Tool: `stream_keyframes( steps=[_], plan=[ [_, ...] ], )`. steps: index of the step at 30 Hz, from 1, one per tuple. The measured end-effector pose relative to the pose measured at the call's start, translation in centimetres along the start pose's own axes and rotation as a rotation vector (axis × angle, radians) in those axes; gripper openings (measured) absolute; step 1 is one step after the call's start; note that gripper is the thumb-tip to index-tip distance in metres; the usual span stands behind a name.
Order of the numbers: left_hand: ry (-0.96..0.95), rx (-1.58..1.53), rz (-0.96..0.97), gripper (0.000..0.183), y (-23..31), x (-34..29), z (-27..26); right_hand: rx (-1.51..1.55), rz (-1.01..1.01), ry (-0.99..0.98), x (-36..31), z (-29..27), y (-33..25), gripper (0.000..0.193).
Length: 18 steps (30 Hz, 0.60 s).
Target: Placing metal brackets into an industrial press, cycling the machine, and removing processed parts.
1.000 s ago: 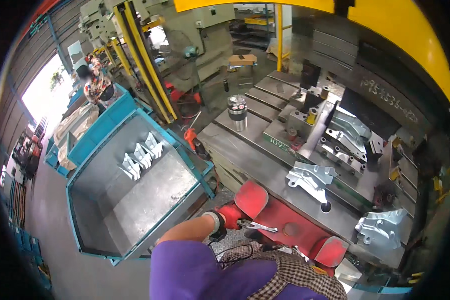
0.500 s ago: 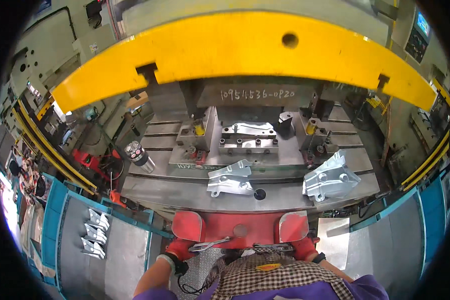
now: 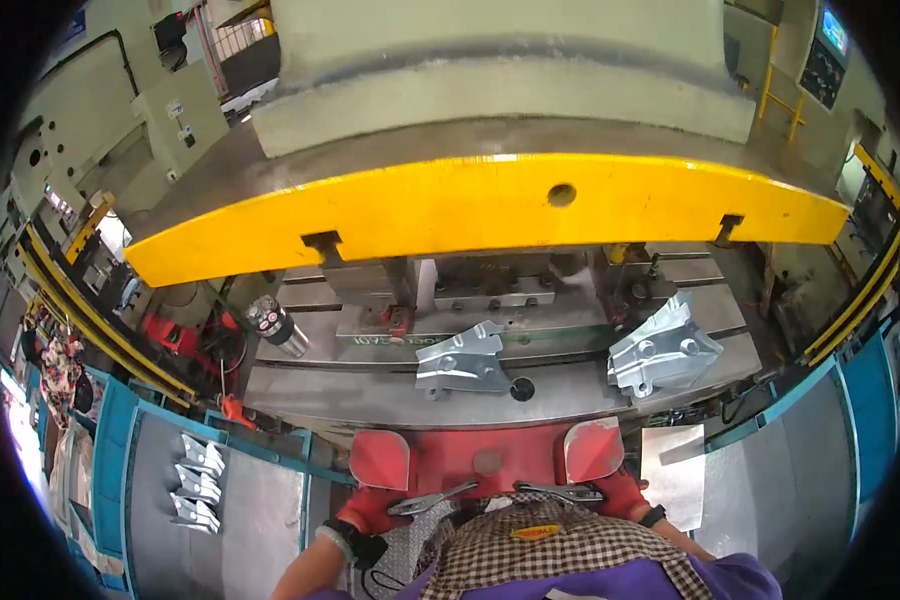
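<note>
The tongs [image 3: 432, 498] are seen between the left grip [image 3: 372, 510] and right grip [image 3: 621, 496], whose openness and hold cannot be told, both best placed by the console [image 3: 520, 455], clear of the ram [image 3: 450, 213] ahead.

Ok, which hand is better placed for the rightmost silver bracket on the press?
Probably the right hand: at the right end of the red console, it's nearer that silver bracket; the left hand is at the other end.
</note>
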State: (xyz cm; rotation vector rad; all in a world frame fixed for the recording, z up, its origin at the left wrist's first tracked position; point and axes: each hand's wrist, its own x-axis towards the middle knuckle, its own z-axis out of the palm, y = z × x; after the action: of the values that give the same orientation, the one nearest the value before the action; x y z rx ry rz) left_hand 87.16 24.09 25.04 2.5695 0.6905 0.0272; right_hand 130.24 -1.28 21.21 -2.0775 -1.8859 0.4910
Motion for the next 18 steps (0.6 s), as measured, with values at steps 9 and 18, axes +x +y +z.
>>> stream_keyframes(
  steps=[9, 18],
  plan=[
    [-0.105, -0.830, 0.074, 0.037, 3.0, 21.3, -8.3, 0.771, 0.464, 0.004, -2.8, -1.7, -3.8, 0.045],
    [0.199, -0.815, 0.049, 0.039, -9.2, 43.3, -3.5, 1.404, 0.497, 0.482, -2.8, -3.3, -6.2, 0.057]
  ],
)
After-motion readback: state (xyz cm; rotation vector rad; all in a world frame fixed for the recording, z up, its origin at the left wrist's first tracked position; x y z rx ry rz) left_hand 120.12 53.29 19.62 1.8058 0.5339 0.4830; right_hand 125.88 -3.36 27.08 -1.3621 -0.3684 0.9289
